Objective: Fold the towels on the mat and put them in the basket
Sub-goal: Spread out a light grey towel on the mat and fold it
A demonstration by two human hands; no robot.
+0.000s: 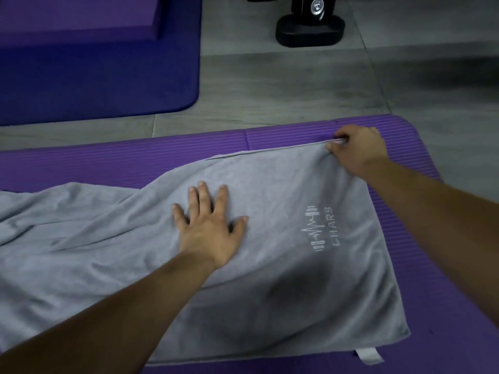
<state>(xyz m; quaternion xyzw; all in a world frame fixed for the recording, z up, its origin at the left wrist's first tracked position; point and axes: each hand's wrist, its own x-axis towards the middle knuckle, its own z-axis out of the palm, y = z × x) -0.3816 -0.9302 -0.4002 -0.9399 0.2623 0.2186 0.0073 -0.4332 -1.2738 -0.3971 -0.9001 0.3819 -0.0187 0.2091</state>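
My left hand (208, 228) is pressing, fingers spread, on the grey towel (270, 279) at frame centre. My right hand (356, 147) is pinching its upper-right corner over the purple mat (108, 160).

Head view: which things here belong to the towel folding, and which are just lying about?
In the job: grey towel, purple ribbed mat under it, left hand pressing flat on the towel, right hand pinching its far corner. The basket is not in view.
Lying about: dark blue mat, purple block on it, black stand base, grey floor.
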